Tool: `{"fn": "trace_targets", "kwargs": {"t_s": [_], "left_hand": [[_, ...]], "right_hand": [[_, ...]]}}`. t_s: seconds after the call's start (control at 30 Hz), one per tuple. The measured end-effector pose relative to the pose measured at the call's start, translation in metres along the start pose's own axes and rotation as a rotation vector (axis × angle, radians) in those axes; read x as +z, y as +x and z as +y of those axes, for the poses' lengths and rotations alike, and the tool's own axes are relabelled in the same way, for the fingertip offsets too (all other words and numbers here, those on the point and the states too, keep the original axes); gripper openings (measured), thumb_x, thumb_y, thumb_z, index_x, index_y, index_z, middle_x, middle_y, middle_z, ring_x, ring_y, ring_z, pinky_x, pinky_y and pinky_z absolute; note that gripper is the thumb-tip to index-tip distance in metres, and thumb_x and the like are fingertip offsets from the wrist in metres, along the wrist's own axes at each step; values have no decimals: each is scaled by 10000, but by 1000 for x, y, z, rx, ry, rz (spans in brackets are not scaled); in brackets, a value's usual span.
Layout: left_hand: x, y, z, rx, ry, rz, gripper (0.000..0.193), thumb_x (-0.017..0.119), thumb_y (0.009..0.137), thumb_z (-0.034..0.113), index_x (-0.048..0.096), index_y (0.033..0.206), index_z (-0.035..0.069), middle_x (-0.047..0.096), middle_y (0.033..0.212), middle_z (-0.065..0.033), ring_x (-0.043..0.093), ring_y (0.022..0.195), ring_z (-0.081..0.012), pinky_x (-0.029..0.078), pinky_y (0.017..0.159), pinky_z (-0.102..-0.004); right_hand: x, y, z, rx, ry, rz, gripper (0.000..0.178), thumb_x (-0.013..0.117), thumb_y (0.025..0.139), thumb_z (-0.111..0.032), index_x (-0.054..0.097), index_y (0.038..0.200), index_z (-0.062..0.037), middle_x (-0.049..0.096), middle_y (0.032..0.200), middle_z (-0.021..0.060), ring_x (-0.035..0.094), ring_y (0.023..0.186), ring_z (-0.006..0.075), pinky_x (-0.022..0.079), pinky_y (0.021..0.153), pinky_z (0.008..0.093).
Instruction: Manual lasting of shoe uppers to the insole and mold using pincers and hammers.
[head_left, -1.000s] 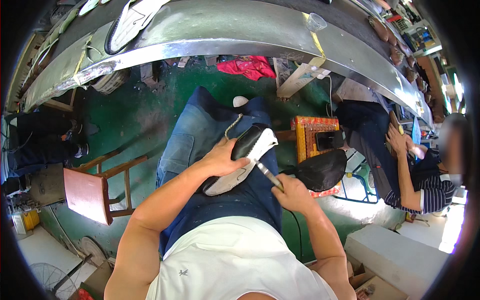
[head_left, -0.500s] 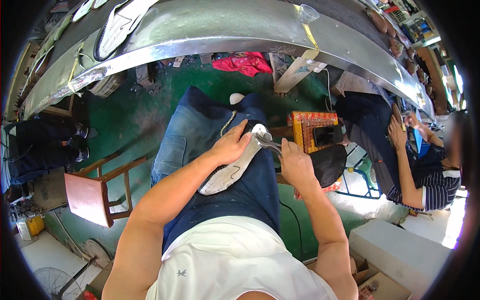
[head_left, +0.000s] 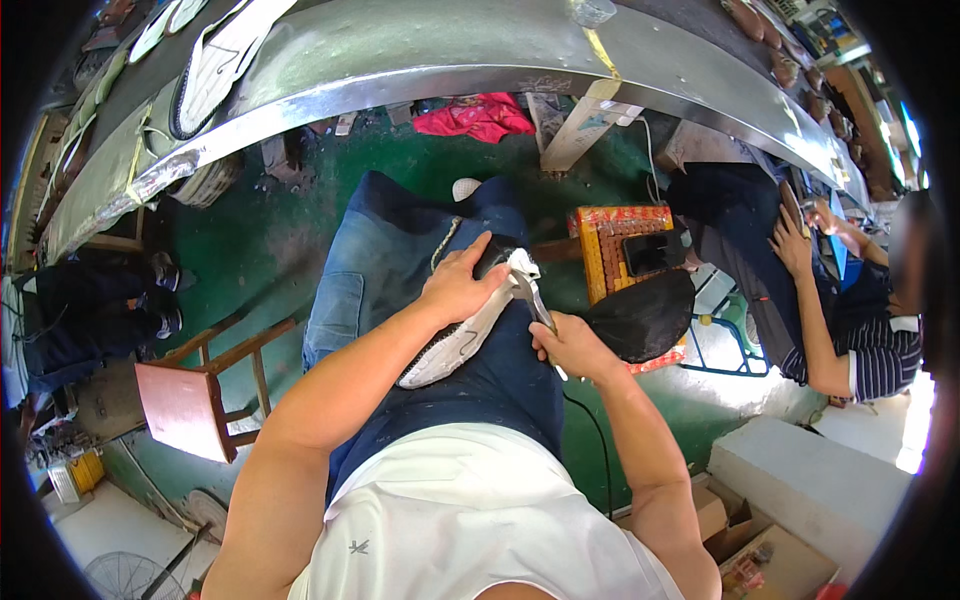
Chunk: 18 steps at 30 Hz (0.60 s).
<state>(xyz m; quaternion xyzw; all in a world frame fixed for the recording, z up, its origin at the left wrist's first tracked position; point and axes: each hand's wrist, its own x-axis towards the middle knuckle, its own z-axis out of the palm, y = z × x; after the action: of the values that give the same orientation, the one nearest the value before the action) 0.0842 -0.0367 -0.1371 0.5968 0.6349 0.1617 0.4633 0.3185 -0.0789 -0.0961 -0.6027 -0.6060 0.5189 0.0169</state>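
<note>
A shoe point(head_left: 463, 345) lies slantwise across my lap, pale underside up, with a dark stitched edge round its lower end and a black part at the far end. My left hand point(head_left: 462, 284) is closed round its far half, fingers over the black part. My right hand point(head_left: 582, 346) grips the handles of metal pincers point(head_left: 537, 302). Their head touches the white material point(head_left: 522, 262) at the shoe's far end; whether the jaws pinch it is too small to tell. The handle ends stick out below my right fist.
A metal bench point(head_left: 400, 68) curves across the far side, with another shoe point(head_left: 210, 78) at its left. A wooden stool point(head_left: 185, 405) stands left. On the right are a woven seat point(head_left: 600, 262) with a phone point(head_left: 650, 254), a black cushion point(head_left: 645, 318) and a seated co-worker point(head_left: 840, 340).
My right hand and the pincers have swung nearer to me, so the handles now point down toward my lap. My left hand keeps its hold on the shoe. The view has shifted slightly.
</note>
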Motion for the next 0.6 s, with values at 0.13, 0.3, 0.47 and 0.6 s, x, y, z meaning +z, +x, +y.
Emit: {"fn": "trace_targets", "kwargs": {"t_s": [0.13,0.3,0.47,0.6], "left_hand": [[-4,-7,16,-79,99,-26,811,556,920,609,333,1595,217,522,1452,-221,495,1362,-383,415,1112,-449],[-5,-7,20,-62,73,-58,843,585,901,586,308,1605,215,508,1467,-222,496,1362,-386,415,1114,-445],[-9,-7,6,-59,43,-87,938,657,856,550,251,1623,194,495,1475,-239,497,1365,-382,414,1115,-428],[-11,-2,-4,-14,-54,-98,979,702,837,529,252,1619,148,486,1489,-244,503,1360,-390,405,1123,-407]], "right_hand": [[-28,-19,-21,152,148,-191,358,539,1049,-307,596,941,30,659,765,134,661,692,225,522,666,379],[-9,1,-25,-342,-117,295,325,493,1055,-267,595,991,35,681,818,177,683,748,306,530,702,431],[-4,13,-35,-237,-175,169,303,486,1047,-261,577,1019,26,662,841,277,649,826,481,510,743,520],[12,18,-12,-352,-297,299,360,510,1041,-329,599,1031,21,682,903,285,654,897,489,500,781,549]]}}
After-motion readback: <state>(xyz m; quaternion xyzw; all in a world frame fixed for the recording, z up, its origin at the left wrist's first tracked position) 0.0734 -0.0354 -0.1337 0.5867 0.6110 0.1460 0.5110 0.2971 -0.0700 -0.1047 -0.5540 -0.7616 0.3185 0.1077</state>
